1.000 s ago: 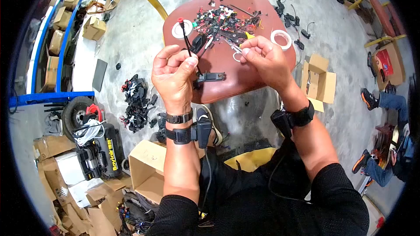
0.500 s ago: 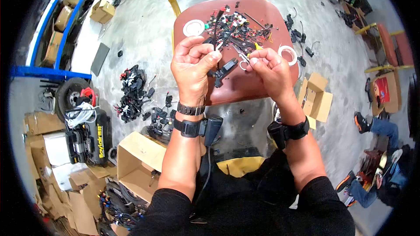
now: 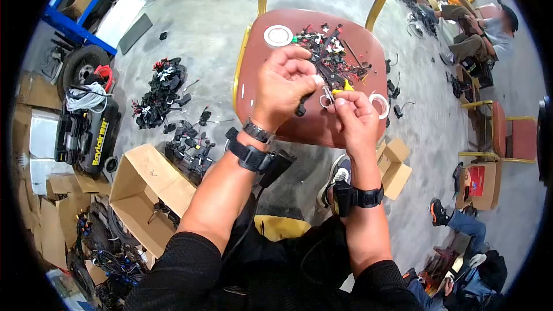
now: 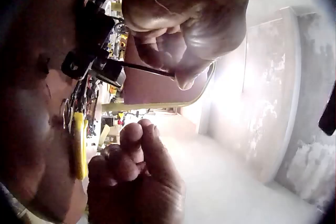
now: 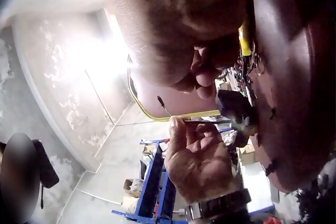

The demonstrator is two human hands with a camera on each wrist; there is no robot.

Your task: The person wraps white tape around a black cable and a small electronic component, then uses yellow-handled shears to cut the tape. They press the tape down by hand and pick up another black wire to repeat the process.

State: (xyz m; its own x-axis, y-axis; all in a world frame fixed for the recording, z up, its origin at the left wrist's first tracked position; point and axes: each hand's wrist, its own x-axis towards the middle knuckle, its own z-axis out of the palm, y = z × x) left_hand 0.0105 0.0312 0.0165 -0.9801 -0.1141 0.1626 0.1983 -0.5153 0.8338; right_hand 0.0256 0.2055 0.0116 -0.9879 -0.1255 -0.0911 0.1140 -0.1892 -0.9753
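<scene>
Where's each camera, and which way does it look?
Head: on the head, looking forward and down at the chair seat; left hand, right hand, forearms show.
Left wrist: worn there, looking past the left hand toward the chair back; both hands show.
Right wrist: worn there, looking past the right hand toward a blue rack; both hands show.
Both wrist views share the chair back and black cable.

The head view looked forward and down from above at the left hand, the right hand and the chair seat; each wrist view, tipped sideways, looked close past its own hand toward the other; both wrist views shared the two hands and the chair back.
</scene>
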